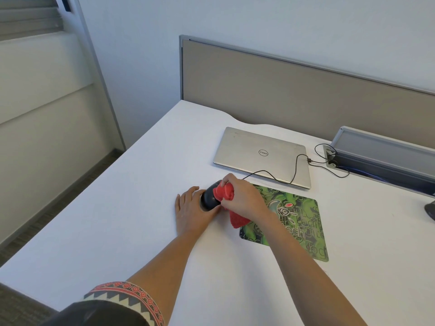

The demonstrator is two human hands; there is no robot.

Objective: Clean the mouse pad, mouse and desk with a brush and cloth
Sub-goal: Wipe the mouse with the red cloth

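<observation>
Mouse point(209, 200), glossy black, half hidden: left hand point(190, 209) grips its end, right hand point(244, 199) clutches crumpled red cloth point(224, 192) over it.

An office: desk point(146, 180) with partition point(294, 90) and laptop point(261, 156).

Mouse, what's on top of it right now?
A bunched red cloth lies on the mouse, gripped by the right hand; the left hand holds the mouse's side. Its buttons and wheel are covered, so unseen.
</observation>
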